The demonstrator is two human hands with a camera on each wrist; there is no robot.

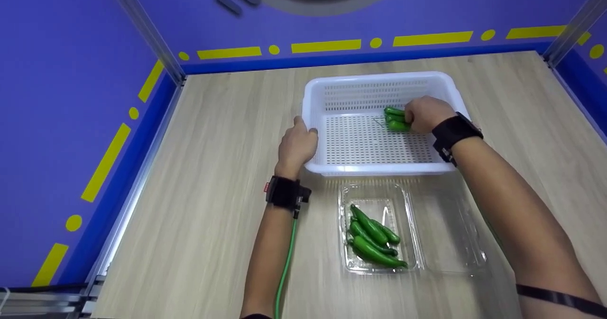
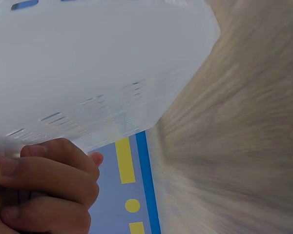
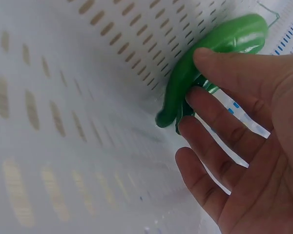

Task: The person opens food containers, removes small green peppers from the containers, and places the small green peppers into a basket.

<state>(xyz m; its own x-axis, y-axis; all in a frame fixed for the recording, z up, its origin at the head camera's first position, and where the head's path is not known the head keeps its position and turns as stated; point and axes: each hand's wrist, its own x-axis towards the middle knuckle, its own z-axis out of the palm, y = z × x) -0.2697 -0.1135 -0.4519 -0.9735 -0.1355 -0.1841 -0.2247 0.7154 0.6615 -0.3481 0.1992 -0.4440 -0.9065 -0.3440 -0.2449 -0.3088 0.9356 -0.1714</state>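
A white perforated plastic basket [image 1: 379,168] stands on the table, its left rim gripped by my left hand [image 1: 298,143]. The left wrist view shows the curled fingers [image 2: 58,180] at that rim. My right hand [image 1: 429,114] reaches inside, at the basket's right side. Its thumb and forefinger pinch a green chili pepper [image 3: 217,41], while the other fingers are loosely bent. More green peppers [image 1: 394,118] lie beside it on the basket floor, partly hidden by the hand. In front of the basket, a clear plastic clamshell box [image 1: 348,257] lies open with several green peppers [image 1: 374,255] in its left half.
The box's clear lid [image 1: 450,233] lies flat on the wooden table [image 1: 213,191], to the right and below my right forearm. Blue panels [image 1: 227,30] with yellow markings wall in the back and sides. A green cable [image 1: 285,267] runs along my left forearm.
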